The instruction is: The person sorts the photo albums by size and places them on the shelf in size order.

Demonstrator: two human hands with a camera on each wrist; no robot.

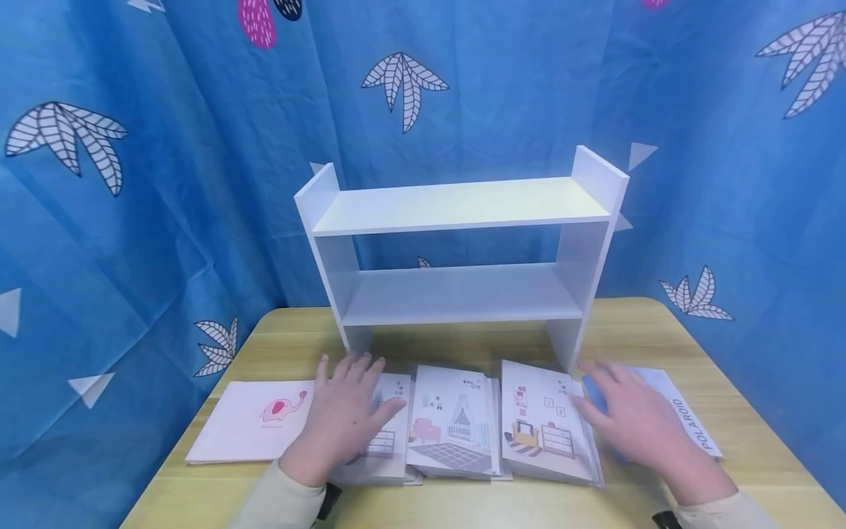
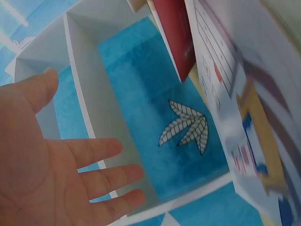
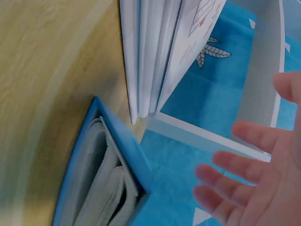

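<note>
In the head view my left hand, fingers spread, is over the left stack of illustrated books, hiding part of it. Left of it lies a white book with a pink elephant. A middle stack of books and a right stack of books lie between the hands. My right hand is above a blue album marked POLAROID, its fingers extended. Both wrist views show bare palms: the left hand and right hand hold nothing and stand apart from the books.
Behind the books stands a white two-tier shelf on the wooden table. A blue patterned curtain hangs around the back and sides. The album has thick pages visible at its edge.
</note>
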